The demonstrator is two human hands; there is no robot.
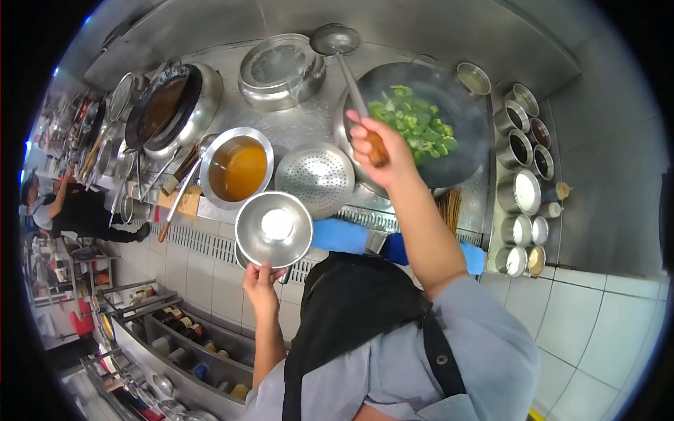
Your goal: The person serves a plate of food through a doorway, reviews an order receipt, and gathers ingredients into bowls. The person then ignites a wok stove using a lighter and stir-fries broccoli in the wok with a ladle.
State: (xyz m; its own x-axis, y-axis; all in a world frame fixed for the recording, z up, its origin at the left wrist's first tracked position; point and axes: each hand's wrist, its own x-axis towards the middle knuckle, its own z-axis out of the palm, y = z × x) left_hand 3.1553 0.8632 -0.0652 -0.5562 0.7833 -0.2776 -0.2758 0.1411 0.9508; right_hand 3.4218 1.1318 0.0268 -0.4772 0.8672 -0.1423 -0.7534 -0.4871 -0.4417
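My right hand (pixel 384 151) is wrapped round the wooden handle of a metal ladle (pixel 335 40), whose bowl is up at the back, left of the wok. Chopped green vegetables (pixel 414 125) lie in the dark wok (pixel 467 119), partly behind my right hand. My left hand (pixel 262 281) grips the near rim of an empty metal bowl (pixel 274 230), fingers pinched on its edge. Behind that bowl are a perforated strainer (pixel 314 179) and a metal pot of orange-brown liquid (pixel 239 168).
A covered round pot (pixel 282 71) stands at the back. Left of it, a second wok (pixel 163 109) holds dark liquid. Seasoning containers (pixel 519 191) line the right side. A bamboo brush (pixel 449 209) is near the front edge. Another person (pixel 63 203) stands far left.
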